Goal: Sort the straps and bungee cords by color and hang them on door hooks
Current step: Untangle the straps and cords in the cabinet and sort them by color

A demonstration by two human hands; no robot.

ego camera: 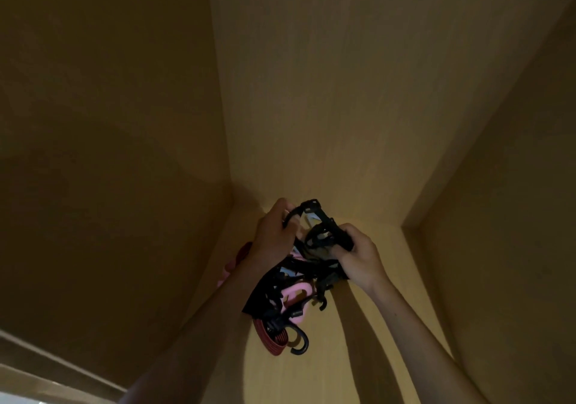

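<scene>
A tangled heap of straps and bungee cords lies on the floor of a dim wooden cabinet. My left hand (274, 232) grips a black hook end of a black bungee cord (314, 216) lifted above the heap. My right hand (358, 254) grips the same black bundle from the right. Below them lie pink straps (297, 293), more black cords (265, 294) and a red bungee cord (274, 339) with a black hook. A bit of red and pink shows left of my left wrist. No door hooks are in view.
Cabinet walls close in on the left (109, 154), back (343, 92) and right (514, 216). The lit cabinet floor (311, 378) stretches toward me between my forearms. A pale edge (46, 369) runs along the lower left corner.
</scene>
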